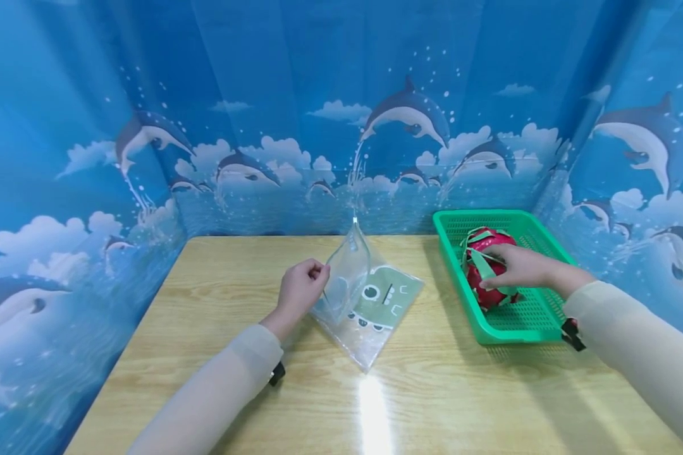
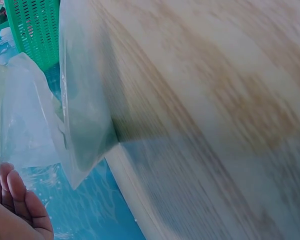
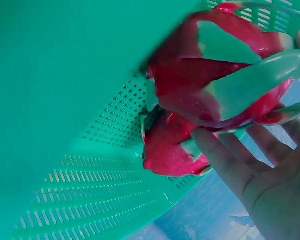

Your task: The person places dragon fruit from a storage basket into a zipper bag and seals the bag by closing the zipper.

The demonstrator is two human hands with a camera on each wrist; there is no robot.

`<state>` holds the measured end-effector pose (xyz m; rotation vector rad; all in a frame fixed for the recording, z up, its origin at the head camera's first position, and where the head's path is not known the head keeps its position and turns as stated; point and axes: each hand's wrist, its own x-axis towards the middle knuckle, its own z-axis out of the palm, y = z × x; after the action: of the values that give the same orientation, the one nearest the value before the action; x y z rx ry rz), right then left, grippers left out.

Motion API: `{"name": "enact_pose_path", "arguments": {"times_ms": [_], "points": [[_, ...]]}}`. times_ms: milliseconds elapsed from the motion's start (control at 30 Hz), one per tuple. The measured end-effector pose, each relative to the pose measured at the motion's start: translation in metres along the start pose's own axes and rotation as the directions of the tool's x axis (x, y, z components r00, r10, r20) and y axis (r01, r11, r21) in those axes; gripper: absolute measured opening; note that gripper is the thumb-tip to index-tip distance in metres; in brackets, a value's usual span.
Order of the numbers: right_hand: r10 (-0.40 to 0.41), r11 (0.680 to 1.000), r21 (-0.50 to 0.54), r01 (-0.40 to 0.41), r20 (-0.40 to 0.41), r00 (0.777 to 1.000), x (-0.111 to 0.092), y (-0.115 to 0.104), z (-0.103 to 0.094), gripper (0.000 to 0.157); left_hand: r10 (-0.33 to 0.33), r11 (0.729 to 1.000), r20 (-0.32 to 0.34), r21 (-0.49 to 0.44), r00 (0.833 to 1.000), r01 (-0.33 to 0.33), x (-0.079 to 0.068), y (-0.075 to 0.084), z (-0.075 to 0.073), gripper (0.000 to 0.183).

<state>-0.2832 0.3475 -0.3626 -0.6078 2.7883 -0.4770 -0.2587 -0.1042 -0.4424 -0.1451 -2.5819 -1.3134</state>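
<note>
In the head view, my left hand (image 1: pixel 304 287) pinches one edge of a clear plastic zip bag (image 1: pixel 395 297) between thumb and fingers. The bag has a green cartoon face on it and lies on the table, its mouth raised and spread. In the left wrist view, the curled fingers of my left hand (image 2: pixel 22 205) are at the bag's edge (image 2: pixel 85 135). My right hand (image 1: pixel 518 265) reaches into a green basket (image 1: pixel 472 322), where two red dragon fruits lie. Its extended fingers (image 3: pixel 225 160) spread beside the upper dragon fruit (image 3: pixel 180 82); the other dragon fruit (image 3: pixel 172 145) is partly hidden behind it.
The wooden table (image 1: pixel 205 291) ends at a blue dolphin-print curtain (image 1: pixel 273 95), which surrounds it at the back and both sides. The basket stands at the table's back right, with its slotted walls raised around the fruit.
</note>
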Motion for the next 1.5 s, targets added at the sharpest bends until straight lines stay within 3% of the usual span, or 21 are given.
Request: {"name": "enact_pose_path", "arguments": {"times_ms": [200, 533, 767, 1200, 1500], "points": [[0.014, 1.000, 0.010, -0.015, 0.018, 1.000, -0.0008, -0.0007, 0.0043, 0.095, -0.002, 1.000, 0.004, -0.013, 1.000, 0.002, 0.0000, -0.0001, 0.0016, 0.021], [0.016, 1.000, 0.000, -0.016, 0.116, 0.993, -0.0012, -0.0015, 0.0075, 0.103, -0.014, 1.000, 0.012, -0.016, 1.000, 0.014, -0.0003, 0.0013, 0.0029, 0.021], [0.048, 0.996, 0.060, -0.061, 0.191, 0.980, 0.0010, -0.0057, 0.0086, 0.109, -0.010, 1.000, 0.007, -0.012, 1.000, 0.010, -0.0001, -0.0007, 0.0034, 0.021], [0.036, 0.996, -0.089, -0.023, 0.140, 0.989, 0.0079, -0.0074, 0.0077, 0.105, -0.019, 1.000, 0.008, -0.011, 1.000, 0.019, -0.0010, -0.0003, 0.0028, 0.021], [0.049, 0.996, -0.075, -0.040, 0.134, 0.990, 0.0053, -0.0074, 0.0005, 0.108, -0.025, 0.999, 0.017, -0.023, 1.000, 0.025, -0.0021, -0.0013, 0.0022, 0.021]]}}
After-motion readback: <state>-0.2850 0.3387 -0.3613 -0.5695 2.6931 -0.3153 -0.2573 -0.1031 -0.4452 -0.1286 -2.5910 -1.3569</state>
